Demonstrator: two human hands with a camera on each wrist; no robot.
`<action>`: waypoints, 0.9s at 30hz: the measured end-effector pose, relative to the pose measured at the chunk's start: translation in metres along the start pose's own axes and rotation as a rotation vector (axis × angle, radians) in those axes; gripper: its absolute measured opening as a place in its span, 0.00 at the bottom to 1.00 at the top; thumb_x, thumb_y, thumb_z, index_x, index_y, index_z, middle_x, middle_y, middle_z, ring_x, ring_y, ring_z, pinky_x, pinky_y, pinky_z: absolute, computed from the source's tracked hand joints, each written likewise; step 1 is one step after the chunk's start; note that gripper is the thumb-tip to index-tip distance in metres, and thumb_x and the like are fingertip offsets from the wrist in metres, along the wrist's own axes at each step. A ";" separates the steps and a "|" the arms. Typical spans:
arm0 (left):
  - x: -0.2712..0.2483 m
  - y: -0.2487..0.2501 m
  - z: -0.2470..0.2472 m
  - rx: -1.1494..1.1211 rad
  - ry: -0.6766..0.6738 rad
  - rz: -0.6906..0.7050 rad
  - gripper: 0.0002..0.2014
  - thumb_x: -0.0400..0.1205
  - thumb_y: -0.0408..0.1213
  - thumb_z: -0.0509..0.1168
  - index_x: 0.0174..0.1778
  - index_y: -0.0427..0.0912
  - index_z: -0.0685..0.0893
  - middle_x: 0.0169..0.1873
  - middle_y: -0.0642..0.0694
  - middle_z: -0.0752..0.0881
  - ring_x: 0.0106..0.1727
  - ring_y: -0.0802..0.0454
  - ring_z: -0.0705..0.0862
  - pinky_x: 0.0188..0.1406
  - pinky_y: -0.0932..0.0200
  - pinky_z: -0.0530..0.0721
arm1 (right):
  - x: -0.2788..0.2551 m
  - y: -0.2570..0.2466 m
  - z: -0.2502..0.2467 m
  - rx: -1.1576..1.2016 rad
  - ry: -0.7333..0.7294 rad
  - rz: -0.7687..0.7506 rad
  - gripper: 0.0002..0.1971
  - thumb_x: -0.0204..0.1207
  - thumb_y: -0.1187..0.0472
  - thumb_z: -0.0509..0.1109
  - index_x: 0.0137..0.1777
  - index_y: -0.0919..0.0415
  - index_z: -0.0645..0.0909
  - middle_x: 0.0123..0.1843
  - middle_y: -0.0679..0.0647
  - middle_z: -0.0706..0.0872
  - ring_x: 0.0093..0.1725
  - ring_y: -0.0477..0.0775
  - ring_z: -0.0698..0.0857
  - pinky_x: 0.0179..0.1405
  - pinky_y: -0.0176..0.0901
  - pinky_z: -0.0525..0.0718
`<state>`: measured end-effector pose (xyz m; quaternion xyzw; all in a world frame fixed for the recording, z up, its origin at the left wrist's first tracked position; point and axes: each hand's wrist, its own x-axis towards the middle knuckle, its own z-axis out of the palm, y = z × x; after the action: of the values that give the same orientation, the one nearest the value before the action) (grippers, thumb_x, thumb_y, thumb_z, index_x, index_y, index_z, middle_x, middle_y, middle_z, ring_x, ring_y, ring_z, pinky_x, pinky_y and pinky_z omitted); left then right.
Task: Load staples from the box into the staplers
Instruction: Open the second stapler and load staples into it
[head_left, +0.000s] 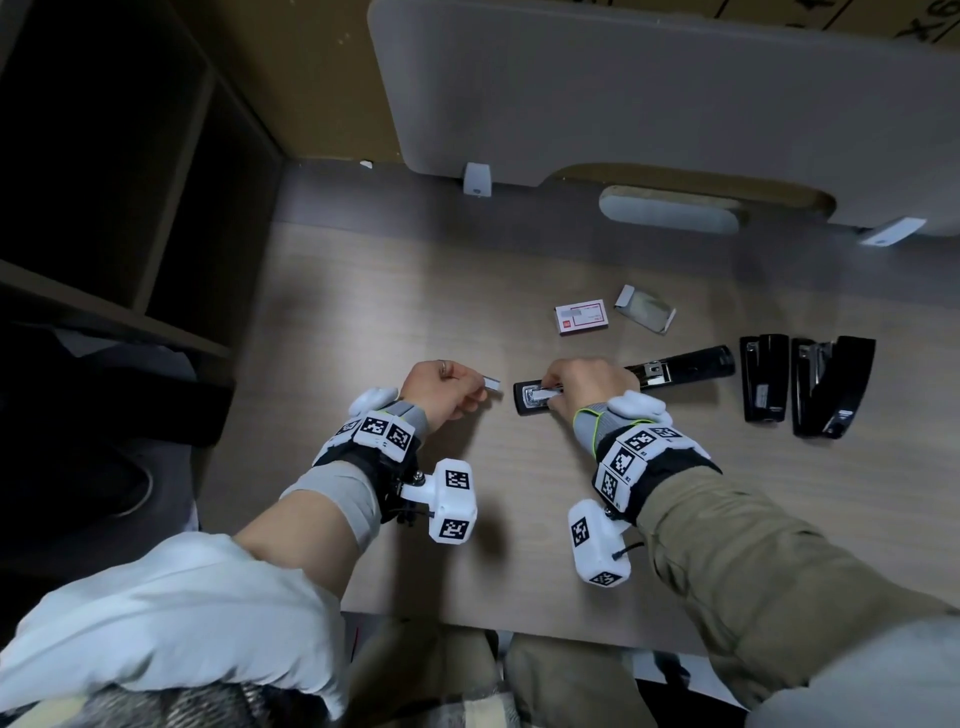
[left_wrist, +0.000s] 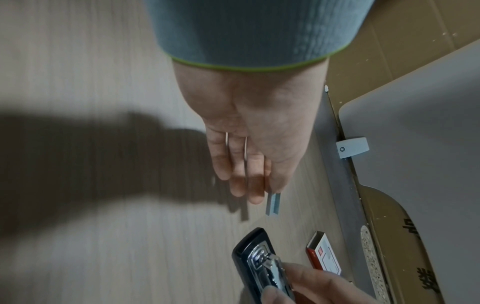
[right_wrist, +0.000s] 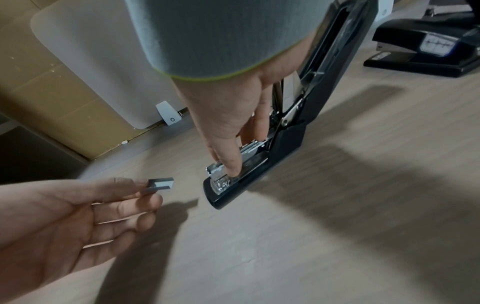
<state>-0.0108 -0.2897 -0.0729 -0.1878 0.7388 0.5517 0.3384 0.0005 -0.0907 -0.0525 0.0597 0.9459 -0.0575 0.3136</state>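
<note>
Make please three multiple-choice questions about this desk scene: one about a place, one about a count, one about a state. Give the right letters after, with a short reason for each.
1. Where does the staple box lie?
A. beyond the opened stapler, on the desk
B. in the left hand
C. on top of a stapler

2. How many black staplers are on the desk?
A. one
B. three
C. five

3. In what state is the stapler under the right hand?
A. shut flat
B. swung open, its metal channel exposed
C. standing on end

Answers:
1 A: in the head view the red and white box rests on the desk behind the open stapler.
2 B: the open one, plus two more to its right.
3 B: its top is folded back; the fingers press on the channel, while the left hand pinches a staple strip.
</note>
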 end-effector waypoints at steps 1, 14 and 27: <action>0.000 0.000 0.000 0.003 0.002 0.003 0.06 0.82 0.33 0.67 0.40 0.42 0.85 0.38 0.44 0.91 0.32 0.54 0.84 0.36 0.61 0.81 | -0.001 -0.001 0.002 0.013 0.003 -0.003 0.14 0.75 0.54 0.71 0.60 0.41 0.83 0.57 0.49 0.88 0.60 0.58 0.84 0.47 0.42 0.76; -0.005 0.033 0.029 0.063 -0.202 0.047 0.04 0.80 0.35 0.69 0.41 0.41 0.86 0.33 0.46 0.88 0.25 0.60 0.81 0.33 0.64 0.77 | -0.017 0.007 -0.017 0.394 0.093 -0.119 0.19 0.64 0.42 0.80 0.55 0.40 0.84 0.44 0.38 0.86 0.48 0.42 0.86 0.48 0.39 0.83; -0.003 0.047 0.049 0.065 -0.194 0.143 0.05 0.79 0.33 0.74 0.46 0.37 0.85 0.38 0.40 0.90 0.29 0.55 0.85 0.27 0.67 0.82 | -0.018 0.025 -0.012 0.486 0.076 -0.056 0.09 0.77 0.46 0.71 0.55 0.44 0.80 0.46 0.49 0.91 0.49 0.57 0.88 0.53 0.48 0.84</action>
<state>-0.0253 -0.2289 -0.0463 -0.0694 0.7314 0.5659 0.3742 0.0116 -0.0655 -0.0339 0.1092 0.9168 -0.2896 0.2524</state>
